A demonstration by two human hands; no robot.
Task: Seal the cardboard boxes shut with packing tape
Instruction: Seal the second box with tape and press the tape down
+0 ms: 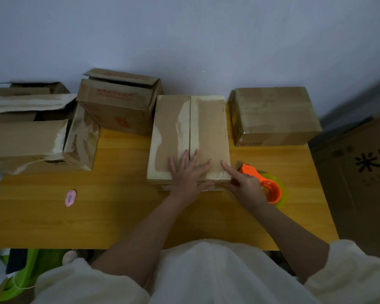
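I see the middle box [189, 137] standing on the yellow wood-grain tabletop [119, 207], its two top flaps closed and meeting along a centre seam. My left hand [190, 172] lies flat on the near end of that box, fingers straight and spread across the seam. My right hand [242, 185] sits at the box's near right corner, forefinger stretched onto the lid, the other fingers curled round the orange tape dispenser [270, 187], which carries a yellowish roll and rests on the tabletop just right of the box.

Right of the middle box, apart from it, stands a taped box [274, 115] with glossy film over its top and sides. Behind and left of the middle box is an open box with red print [119, 102], flaps raised. Farther left lies a torn open box [42, 137], its paper skin peeled where old tape came off, and behind that a smaller open box [31, 88]. A small pink oval cutter [70, 198] lies on the tabletop, left of the middle box and well apart. Far right of it, off the tabletop, a large carton with black characters [360, 172] stands on the floor.
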